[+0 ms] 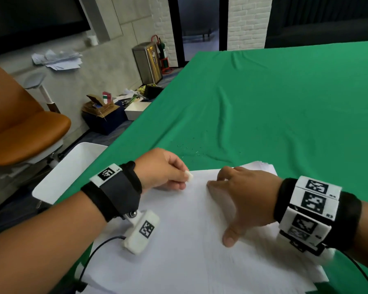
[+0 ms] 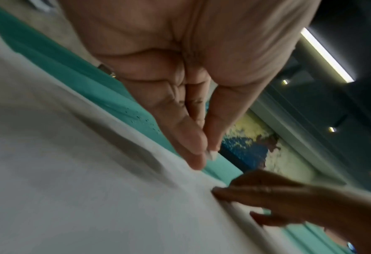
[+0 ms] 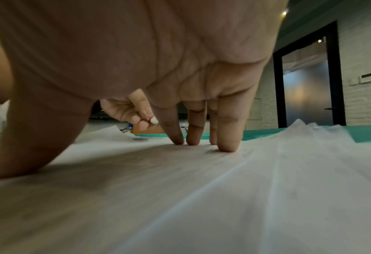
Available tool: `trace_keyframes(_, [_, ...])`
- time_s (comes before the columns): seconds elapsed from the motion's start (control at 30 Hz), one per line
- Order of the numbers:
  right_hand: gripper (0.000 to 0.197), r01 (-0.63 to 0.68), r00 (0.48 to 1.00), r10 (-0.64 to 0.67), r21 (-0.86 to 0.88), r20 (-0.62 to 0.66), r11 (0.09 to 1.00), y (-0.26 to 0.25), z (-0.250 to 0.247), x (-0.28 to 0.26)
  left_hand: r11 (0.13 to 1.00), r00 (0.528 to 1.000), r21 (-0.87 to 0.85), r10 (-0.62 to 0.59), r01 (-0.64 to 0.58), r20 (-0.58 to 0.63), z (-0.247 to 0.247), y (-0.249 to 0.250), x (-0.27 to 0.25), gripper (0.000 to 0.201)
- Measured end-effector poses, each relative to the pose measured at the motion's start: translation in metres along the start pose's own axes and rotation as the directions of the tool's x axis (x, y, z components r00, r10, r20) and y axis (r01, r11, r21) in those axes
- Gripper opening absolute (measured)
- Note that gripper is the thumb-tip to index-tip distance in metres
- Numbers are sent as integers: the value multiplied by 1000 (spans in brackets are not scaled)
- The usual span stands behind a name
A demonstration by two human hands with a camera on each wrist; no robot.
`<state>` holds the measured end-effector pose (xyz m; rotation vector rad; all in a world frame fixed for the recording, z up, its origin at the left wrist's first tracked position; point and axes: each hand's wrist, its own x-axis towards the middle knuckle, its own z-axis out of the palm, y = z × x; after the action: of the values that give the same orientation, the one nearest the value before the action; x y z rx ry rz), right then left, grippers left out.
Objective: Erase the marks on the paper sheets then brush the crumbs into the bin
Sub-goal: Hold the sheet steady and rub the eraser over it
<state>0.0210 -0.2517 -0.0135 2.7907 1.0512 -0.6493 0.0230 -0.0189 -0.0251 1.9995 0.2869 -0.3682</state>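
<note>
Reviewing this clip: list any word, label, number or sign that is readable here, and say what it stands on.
"R3": beside a square marker on the right wristband.
Other small codes on that band and on the left wristband: too blurred to read.
Square marker patterns on both bands and on the left wrist camera: coded patterns, not text.
Paper sheets: no legible writing.
Metal appliance against the wall: panel too small to read.
</note>
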Motion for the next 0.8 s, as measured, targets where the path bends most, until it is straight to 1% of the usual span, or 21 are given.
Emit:
trace_keyframes(0.03, [126,1,1000,-1,-15,8,1000,0,0,1,997,1000,69,-21,19,22,6,0,1,13])
trace_keyframes(0.1, [135,6,999,-4,-49,33,999,-1,0,4,978,999,206,-15,4,48,15,2,4,9])
trace_keyframes(0.2, [140,9,998,-3,-94,65,996,-3,-3,8,945,1000,326,8,-14,21,22,8,8,7])
trace_keyframes(0.3, [142,2,997,8,-125,77,992,-7,-5,13,937,999,350,25,-16,-22,26,14,11,7])
trace_keyframes(0.4, [143,1,995,13,-146,95,989,-8,-7,15,937,996,345,75,-57,-38,28,14,10,8])
trace_keyframes(0.47, [142,-2,995,17,-145,101,989,-8,-7,16,931,997,359,71,-66,0,29,9,4,7])
trace_keyframes(0.53, [140,-4,994,20,-148,109,989,-9,-8,16,925,997,377,28,-53,73,30,6,-3,7])
trace_keyframes(0.57, [140,-3,993,20,-151,113,988,-9,-9,16,921,996,386,15,-47,84,30,7,-3,6])
trace_keyframes(0.6, [141,-1,993,20,-152,119,988,-9,-9,16,920,997,389,17,-43,70,29,8,-1,6])
trace_keyframes(0.7, [143,7,992,12,-150,122,989,-9,-9,16,929,998,369,52,-40,-23,23,14,12,4])
trace_keyframes(0.8, [143,4,994,12,-149,109,989,-9,-7,15,901,994,428,100,-76,-34,22,14,14,4])
